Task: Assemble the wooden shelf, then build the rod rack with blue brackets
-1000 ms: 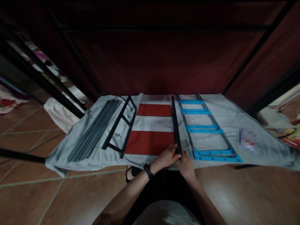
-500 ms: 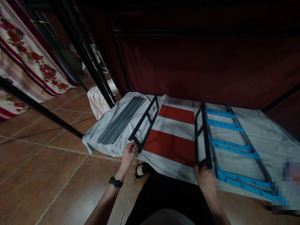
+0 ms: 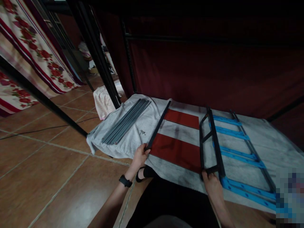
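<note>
Head view: left hand (image 3: 140,155) closed around near end of left black metal side frame (image 3: 158,125), tipped up on edge on grey cloth (image 3: 133,139). Right hand (image 3: 212,183) grips bottom rung of right black metal side frame (image 3: 210,142), also on edge, just beside blue-runged grey ladder frame (image 3: 239,155). Two red rectangular panels (image 3: 177,152) lie between frames. Bundle of grey metal bars (image 3: 125,122) at left.

Cloth (image 3: 261,139) under the parts: light grey. Two panels (image 3: 177,152): red. Both frames, left (image 3: 158,126) and right (image 3: 210,142): black. Ladder piece (image 3: 237,148): grey rails, bright blue rungs. Bundle of bars (image 3: 125,122): grey. Backdrop (image 3: 213,72): dark red. Floor tiles (image 3: 42,177): brown. Hanging fabric (image 3: 30,53): cream, red stripes, red flowers. Wrist band (image 3: 125,181): black.
</note>
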`<state>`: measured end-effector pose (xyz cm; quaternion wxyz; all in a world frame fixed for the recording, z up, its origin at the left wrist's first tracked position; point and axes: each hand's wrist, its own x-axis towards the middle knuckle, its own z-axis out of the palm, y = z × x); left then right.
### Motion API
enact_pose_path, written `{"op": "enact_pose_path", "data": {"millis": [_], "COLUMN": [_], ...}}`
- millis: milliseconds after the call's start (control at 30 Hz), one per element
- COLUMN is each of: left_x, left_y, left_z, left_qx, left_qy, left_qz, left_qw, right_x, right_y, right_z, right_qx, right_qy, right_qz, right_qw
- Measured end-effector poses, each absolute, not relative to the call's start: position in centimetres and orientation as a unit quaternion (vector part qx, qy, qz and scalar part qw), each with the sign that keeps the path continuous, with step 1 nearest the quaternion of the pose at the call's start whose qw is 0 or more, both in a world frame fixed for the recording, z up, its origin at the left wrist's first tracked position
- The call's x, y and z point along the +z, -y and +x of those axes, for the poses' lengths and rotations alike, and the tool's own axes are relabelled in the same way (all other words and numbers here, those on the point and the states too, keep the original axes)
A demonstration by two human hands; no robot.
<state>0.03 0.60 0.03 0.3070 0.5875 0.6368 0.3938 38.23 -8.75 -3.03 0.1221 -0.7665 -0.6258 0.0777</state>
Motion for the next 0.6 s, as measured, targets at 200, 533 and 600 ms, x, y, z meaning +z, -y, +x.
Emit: {"op": "enact_pose_path", "data": {"millis": [200, 533, 600], "left_x": [0.7, -1.1, -1.4], "left_y": [-1.2, 0.0, -0.1], "left_z": [0.3, 1.3, 0.5], "left_qx": [0.449, 0.461, 0.446], "left_qy": [-0.636, -0.645, -0.643], "left_qz": [0.554, 0.540, 0.550], "left_qw": [0.296, 0.282, 0.292], "right_x": [-3.2, -3.6, -3.8], "right_y": [8.3, 8.5, 8.5], "right_z": [39.5, 39.1, 39.3], "right_qx": [0.103, 0.137, 0.133], "right_qy": [0.608, 0.563, 0.574], "right_qz": [-0.774, -0.791, -0.782], "right_qw": [0.144, 0.197, 0.202]}}
